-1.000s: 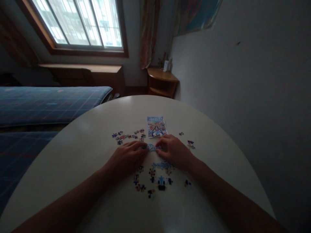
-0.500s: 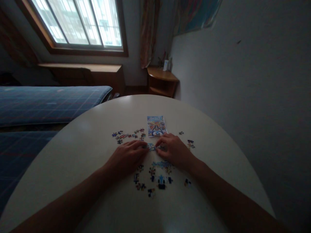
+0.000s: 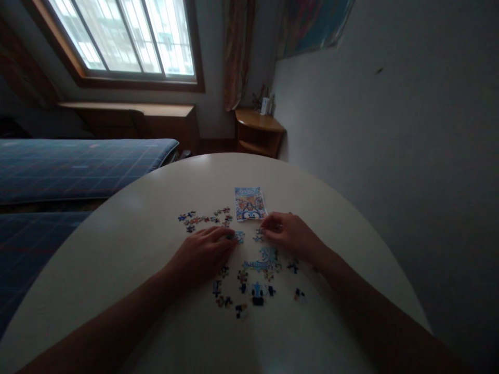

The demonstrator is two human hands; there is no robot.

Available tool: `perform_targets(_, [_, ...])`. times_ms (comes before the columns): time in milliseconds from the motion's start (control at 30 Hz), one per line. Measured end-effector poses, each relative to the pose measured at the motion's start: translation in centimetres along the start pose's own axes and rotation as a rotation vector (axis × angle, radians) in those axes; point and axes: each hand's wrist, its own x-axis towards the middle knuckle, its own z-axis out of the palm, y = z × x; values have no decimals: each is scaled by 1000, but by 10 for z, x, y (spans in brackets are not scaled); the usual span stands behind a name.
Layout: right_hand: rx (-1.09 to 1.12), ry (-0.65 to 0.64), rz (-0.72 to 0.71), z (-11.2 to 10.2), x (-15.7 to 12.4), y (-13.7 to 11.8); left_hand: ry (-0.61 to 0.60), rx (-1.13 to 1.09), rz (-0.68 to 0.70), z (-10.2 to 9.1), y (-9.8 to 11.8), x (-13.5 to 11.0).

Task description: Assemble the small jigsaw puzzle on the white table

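My left hand [image 3: 206, 248] rests on the table with fingers closed, the tips gripping a light-blue jigsaw puzzle piece [image 3: 239, 237]. Across a small gap, my right hand [image 3: 292, 235] pinches another jigsaw puzzle piece [image 3: 258, 235] at its edge, thumb and fingers curled together. Just below the hands lies a joined light-blue puzzle section [image 3: 257, 264]. Nearer to me is a blue and dark puzzle section [image 3: 258, 294], with several loose pieces around it. The printed picture sheet [image 3: 249, 203] lies flat beyond my hands.
Several loose puzzle pieces [image 3: 205, 219] spread beyond my left hand, others [image 3: 299, 294] near my right forearm. The round white table [image 3: 175, 184] stands beside a wall [image 3: 370, 140] on the right. A bed with a plaid mattress [image 3: 78, 169] is on the left, a corner shelf [image 3: 260, 122] behind.
My right hand has moved slightly right, away from my left, and a gap now separates the pieces at their fingertips. More of the light-blue section shows. My left hand stays nearly in place.
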Motion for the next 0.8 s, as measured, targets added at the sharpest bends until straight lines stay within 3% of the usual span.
perform_targets(333, [-228, 11, 48, -9, -5, -1, 4, -4, -16, 2, -1, 0])
perform_targets(533, [-289, -11, -94, 2, -7, -5, -3, -7, -17, 1, 0, 0])
perform_targets(800, [-316, -61, -146, 12, 1, -4, 19, -21, 2, 0, 1, 1])
